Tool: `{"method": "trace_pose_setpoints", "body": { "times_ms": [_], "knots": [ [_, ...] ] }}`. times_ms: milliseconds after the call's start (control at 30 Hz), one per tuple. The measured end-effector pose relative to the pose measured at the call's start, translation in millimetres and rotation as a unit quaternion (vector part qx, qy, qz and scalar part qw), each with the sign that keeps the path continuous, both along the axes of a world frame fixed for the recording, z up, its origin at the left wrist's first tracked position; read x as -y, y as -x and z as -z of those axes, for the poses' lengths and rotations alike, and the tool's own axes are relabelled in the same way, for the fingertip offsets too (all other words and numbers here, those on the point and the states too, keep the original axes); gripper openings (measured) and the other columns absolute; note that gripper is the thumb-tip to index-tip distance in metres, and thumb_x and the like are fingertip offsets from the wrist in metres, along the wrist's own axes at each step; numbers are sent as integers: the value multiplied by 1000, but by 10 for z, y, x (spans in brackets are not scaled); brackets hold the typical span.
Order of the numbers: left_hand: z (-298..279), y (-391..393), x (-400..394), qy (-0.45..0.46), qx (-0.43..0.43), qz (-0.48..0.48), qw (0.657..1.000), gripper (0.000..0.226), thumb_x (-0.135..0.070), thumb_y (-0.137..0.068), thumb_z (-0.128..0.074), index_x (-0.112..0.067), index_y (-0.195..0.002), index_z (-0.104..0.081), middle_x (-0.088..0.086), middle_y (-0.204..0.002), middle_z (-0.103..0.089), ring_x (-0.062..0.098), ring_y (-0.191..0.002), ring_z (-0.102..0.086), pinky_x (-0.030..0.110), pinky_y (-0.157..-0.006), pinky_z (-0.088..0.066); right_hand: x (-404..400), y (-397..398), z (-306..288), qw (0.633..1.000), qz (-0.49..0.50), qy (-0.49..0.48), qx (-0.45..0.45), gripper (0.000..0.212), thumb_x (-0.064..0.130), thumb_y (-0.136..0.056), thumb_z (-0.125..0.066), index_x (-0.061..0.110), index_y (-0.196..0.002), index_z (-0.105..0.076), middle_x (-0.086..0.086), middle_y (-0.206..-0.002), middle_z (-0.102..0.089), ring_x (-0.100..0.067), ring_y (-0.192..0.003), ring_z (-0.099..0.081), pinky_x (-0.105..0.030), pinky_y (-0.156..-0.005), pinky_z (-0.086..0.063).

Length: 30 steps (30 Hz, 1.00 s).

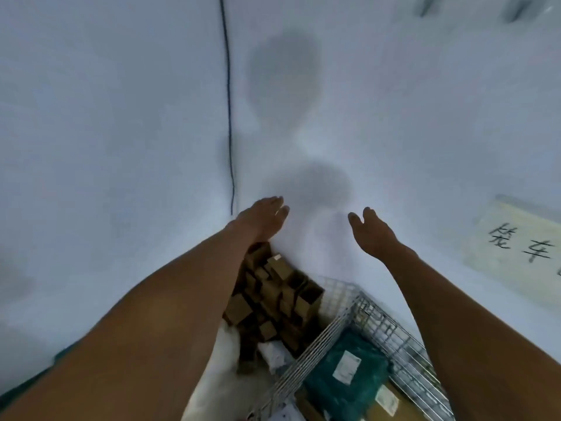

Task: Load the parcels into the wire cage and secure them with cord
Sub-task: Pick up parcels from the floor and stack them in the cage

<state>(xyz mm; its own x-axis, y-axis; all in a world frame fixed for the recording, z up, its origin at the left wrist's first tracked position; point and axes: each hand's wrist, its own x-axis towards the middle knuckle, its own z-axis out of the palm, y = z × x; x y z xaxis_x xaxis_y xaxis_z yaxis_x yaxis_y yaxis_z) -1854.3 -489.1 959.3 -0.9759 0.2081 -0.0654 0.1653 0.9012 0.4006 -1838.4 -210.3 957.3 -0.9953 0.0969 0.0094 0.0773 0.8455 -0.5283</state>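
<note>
Both my arms reach forward toward a white wall. My left hand is stretched out with straight fingers and holds nothing. My right hand is also stretched out and empty. Below them stands the wire cage, in the lower right. Inside it lie a dark green parcel with white labels and a brown parcel. A pile of small brown cardboard boxes sits outside the cage, against the wall, under my left forearm. I see no cord in either hand.
A thin dark cable runs down the wall to the left of my hands. A white paper sign with handwriting is stuck on the wall at right. White wrapped packages lie beside the boxes. Shadows of my head fall on the wall.
</note>
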Motion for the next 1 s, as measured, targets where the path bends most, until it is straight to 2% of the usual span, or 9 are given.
{"method": "trace_pose_setpoints", "body": {
  "times_ms": [200, 367, 533, 600, 700, 933, 1000],
  "knots": [
    [240, -792, 2242, -23, -11, -208, 978, 66, -52, -108, -20, -15, -162, -20, 1, -170, -17, 19, -157, -13, 43, -127, -12, 1962, 114, 235, 984, -169, 11, 63, 76, 56, -105, -30, 9, -162, -9, -8, -170, -6, -23, -156, -11, -39, -125, -8],
    [597, -1549, 4056, -15, -6, -355, 935, 66, -50, -108, -21, -10, -161, -24, 6, -169, -21, 22, -157, -16, 43, -127, -13, 3822, 43, 578, 955, -276, 25, 103, 75, 54, -105, -31, 10, -162, -10, -11, -169, -11, -27, -155, -17, -42, -126, -14],
    [1088, -2099, 5435, -32, 14, -444, 895, 67, -50, -108, -21, -7, -159, -26, 11, -167, -25, 25, -155, -20, 42, -127, -14, 5469, -119, 982, 925, -358, -2, 128, 73, 51, -106, -33, 5, -160, -16, -15, -168, -17, -27, -154, -18, -38, -123, -14],
    [1320, -2248, 5800, -48, 35, -456, 888, 68, -49, -108, -21, -5, -159, -25, 12, -167, -24, 25, -155, -20, 41, -127, -14, 5957, -119, 1136, 917, -371, -17, 145, 73, 53, -106, -29, 7, -161, -14, -11, -169, -11, -24, -156, -12, -36, -124, -9],
    [1680, -2386, 6286, -68, 39, -504, 860, 67, -49, -108, -22, -6, -159, -27, 11, -167, -26, 25, -155, -23, 37, -127, -13, 6629, -57, 1439, 912, -384, -37, 142, 73, 55, -106, -28, 9, -161, -16, -9, -169, -13, -25, -155, -15, -36, -123, -11],
    [2846, -2625, 6701, -140, 112, -558, 810, 57, -36, -110, -25, -3, -157, -30, 18, -164, -29, 32, -152, -27, 42, -124, -20, 7424, 41, 2519, 872, -436, -99, 197, 68, 49, -107, -29, 5, -159, -19, -14, -168, -16, -27, -155, -18, -38, -122, -16],
    [3281, -2608, 6753, -140, 152, -563, 800, 53, -30, -110, -26, -1, -154, -33, 21, -163, -30, 36, -151, -27, 45, -125, -22, 7632, 195, 2943, 862, -449, -113, 207, 61, 45, -108, -31, 4, -153, -29, -19, -162, -29, -33, -149, -30, -41, -117, -26]
  ]
}}
